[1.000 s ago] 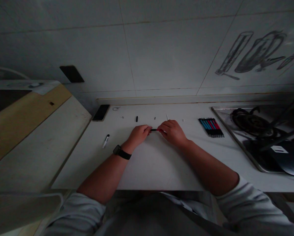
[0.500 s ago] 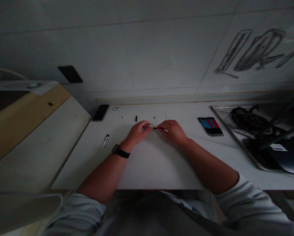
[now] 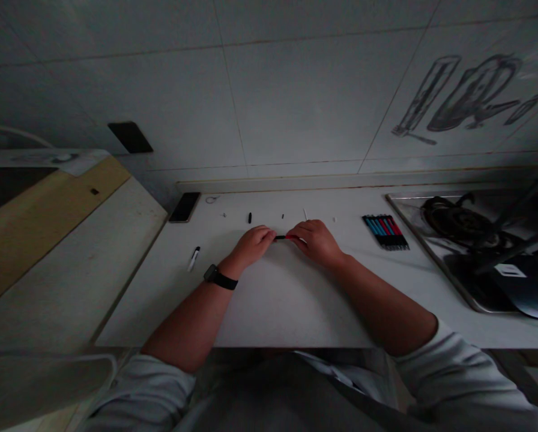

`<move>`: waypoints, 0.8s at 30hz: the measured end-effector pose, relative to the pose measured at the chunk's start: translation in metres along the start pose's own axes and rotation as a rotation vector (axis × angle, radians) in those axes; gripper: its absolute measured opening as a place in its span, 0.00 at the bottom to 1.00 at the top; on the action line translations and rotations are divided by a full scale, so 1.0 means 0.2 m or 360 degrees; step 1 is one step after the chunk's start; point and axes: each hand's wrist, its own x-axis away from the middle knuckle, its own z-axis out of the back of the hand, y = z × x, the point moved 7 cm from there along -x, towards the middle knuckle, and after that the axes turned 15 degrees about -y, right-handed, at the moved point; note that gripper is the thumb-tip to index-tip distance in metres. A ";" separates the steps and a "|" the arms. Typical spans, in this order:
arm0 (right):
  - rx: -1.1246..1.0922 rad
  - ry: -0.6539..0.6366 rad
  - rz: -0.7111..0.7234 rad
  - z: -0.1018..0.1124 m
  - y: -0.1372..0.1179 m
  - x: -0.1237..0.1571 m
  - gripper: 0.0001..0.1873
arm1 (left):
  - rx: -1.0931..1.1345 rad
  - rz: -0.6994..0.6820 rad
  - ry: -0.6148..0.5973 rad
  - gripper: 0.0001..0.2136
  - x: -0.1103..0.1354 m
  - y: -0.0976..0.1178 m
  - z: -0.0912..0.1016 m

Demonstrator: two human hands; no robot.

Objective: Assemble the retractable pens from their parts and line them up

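Over the white counter (image 3: 291,300), a red pen with a black section (image 3: 281,237) spans the gap between both hands. My left hand (image 3: 254,245), a watch on its wrist, pinches the black end between thumb and fingers. The red end sits in the closed fingers of my right hand (image 3: 314,240), which hide most of it. Just beyond the hands lie a short black piece (image 3: 250,218), a tiny dark piece (image 3: 283,216), a thin white stick (image 3: 305,213) and a small white bit (image 3: 334,219).
Several blue and red pens (image 3: 386,232) lie in a row on the right, beside a metal-rimmed stove (image 3: 449,282). Left are a white-and-black pen (image 3: 194,259), a phone (image 3: 185,207), a wire loop (image 3: 212,199) and a small bit (image 3: 224,215). A tiled wall (image 3: 296,102) rises behind.
My left hand's fingers have closed onto the black end, where they were looser before. More of the black section now shows between the hands. My right hand has hardly moved.
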 end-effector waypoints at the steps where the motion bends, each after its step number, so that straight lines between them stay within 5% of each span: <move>1: -0.0002 -0.0002 0.0008 0.00 0.00 0.00 0.12 | -0.0038 -0.0004 -0.0027 0.13 0.00 0.00 0.00; 4: -0.0027 -0.0018 0.0000 -0.01 0.01 0.00 0.12 | -0.0053 -0.0039 0.0052 0.04 0.01 0.02 0.01; 12: 0.0001 -0.0025 0.0064 -0.01 -0.02 0.00 0.12 | 0.0014 -0.0117 -0.0014 0.14 0.00 0.02 0.00; 16: -0.0005 -0.0038 0.0045 -0.01 -0.01 0.00 0.11 | -0.0018 -0.0174 0.0083 0.04 0.00 0.02 0.01; 24: 0.0006 -0.0015 0.0080 0.00 -0.02 0.00 0.11 | -0.0002 -0.0174 -0.0052 0.14 -0.01 0.04 -0.01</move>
